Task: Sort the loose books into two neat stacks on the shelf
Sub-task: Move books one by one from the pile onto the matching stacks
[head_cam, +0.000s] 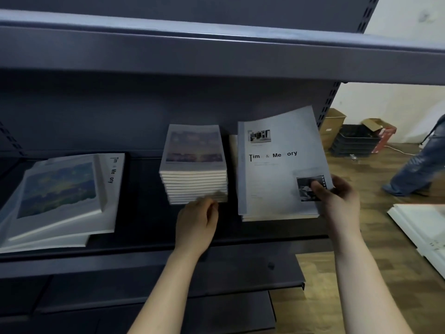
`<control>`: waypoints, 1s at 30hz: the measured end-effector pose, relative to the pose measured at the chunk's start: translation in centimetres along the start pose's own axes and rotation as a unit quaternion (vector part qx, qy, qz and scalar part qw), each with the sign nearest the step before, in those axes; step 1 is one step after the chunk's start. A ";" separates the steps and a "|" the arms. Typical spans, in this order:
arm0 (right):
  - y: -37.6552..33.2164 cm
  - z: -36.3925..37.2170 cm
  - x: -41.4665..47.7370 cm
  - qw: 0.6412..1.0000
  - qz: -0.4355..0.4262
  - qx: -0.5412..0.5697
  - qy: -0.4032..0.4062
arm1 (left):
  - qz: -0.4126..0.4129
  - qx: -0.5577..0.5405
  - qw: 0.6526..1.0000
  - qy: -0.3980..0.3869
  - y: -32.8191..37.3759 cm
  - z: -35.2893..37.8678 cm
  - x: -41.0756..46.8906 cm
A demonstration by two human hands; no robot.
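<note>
Since the large grey book point(277, 165) is pinched at its near right corner by the right hand point(337, 198), with the thumb laid on the cover and the fingers tucked beneath, its far edge is raised and its cover is bowed. In the head view this is judged to be a book set onto the right stack point(277, 216) and lined up with it. Only a few pale page edges of that stack are seen below the book.

The left hand point(197, 220) is held at the lower front edge of the middle stack point(192, 165) with its fingers bent. Whether the edge is gripped or only pressed cannot be told, as that part is blurred. The hand is probably placed there so that the smaller books are kept square.

The held book is thin and flexible. "Time & Memory" is printed across its pale cover, with a small photograph near the top left and a film-strip picture under the thumb. Both stacks are placed towards the right end of the dark shelf point(144, 239). The loose books point(60, 196) are left askew and overlapping at its left end, so the sorting is judged unfinished.
</note>
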State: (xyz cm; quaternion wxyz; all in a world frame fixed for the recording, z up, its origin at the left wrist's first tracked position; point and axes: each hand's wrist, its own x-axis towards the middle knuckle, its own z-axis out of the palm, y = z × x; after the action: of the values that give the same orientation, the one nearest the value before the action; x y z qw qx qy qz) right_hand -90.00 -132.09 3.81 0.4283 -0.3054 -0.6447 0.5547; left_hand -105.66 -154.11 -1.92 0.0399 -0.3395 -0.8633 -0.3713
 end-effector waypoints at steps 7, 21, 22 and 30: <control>1.3 -0.1 1.4 0.969 -0.090 -0.231 0.014 | 0.002 0.102 0.995 0.003 0.0 1.4 0.3; 3.0 -0.6 1.9 0.942 -0.130 -0.298 0.083 | 0.001 0.121 0.993 0.016 0.0 1.6 0.1; 2.8 -0.7 1.8 0.944 -0.133 -0.290 0.080 | 0.000 0.120 0.993 0.016 0.0 1.6 0.1; 2.9 -2.7 1.3 0.970 -0.089 -0.190 -0.121 | 0.002 0.127 0.992 0.022 -0.1 1.8 0.1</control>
State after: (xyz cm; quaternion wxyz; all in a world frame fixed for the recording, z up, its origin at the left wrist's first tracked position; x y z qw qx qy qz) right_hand -88.38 -129.11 1.33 0.3288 -0.2533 -0.8100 0.4142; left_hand -105.47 -152.94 -3.26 0.1025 -0.3251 -0.9016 -0.2664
